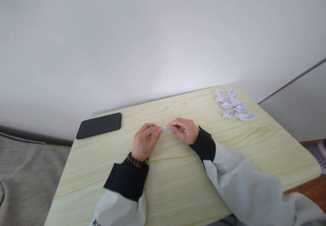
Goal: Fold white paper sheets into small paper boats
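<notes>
Between my two hands is a small folded piece of white paper (165,129), held just above the middle of the table. My left hand (145,140), with a dark bead bracelet at the wrist, pinches its left end between thumb and fingers. The right end is pinched by my right hand (185,131). Fingertips cover both ends of the paper, so only a short middle strip shows. Several folded white paper boats (228,105) stand grouped at the table's far right corner, away from my right hand.
A black phone (99,125) lies at the far left of the light wood-grain table (175,181). The white wall (158,42) runs along the table's back edge. Grey fabric (30,178) is beyond the left edge, and a purple perforated basket (315,156) is low at the right.
</notes>
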`<state>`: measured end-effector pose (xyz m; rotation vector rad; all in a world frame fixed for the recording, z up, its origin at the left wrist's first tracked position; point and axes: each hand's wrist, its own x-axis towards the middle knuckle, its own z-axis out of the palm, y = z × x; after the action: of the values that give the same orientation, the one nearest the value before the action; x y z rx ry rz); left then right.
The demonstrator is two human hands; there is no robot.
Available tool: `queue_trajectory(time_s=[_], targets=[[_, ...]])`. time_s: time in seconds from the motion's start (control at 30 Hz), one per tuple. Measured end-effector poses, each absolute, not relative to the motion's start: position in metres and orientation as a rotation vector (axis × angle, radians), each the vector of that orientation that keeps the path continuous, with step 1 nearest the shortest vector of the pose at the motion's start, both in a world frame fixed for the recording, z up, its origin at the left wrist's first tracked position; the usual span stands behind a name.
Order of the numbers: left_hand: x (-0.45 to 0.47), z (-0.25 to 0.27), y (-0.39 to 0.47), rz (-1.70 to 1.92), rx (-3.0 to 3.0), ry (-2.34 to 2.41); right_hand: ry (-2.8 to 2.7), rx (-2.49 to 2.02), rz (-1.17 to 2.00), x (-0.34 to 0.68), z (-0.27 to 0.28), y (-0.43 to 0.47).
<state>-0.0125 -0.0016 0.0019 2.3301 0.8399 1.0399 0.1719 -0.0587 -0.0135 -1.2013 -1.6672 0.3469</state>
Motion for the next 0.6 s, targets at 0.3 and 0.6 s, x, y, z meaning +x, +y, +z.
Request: queue_trajectory(time_s=[0.3,0.6], targets=[[-0.009,0.002,-0.008,0.964,2.295,0.806,-1.658,-1.273,0.582,0.167,-0.013,-0.065],[-0.020,0.002,0.003,0.891,2.253,0.991,-1.528,-1.330,0.681,0.180,-0.011,-0.065]])
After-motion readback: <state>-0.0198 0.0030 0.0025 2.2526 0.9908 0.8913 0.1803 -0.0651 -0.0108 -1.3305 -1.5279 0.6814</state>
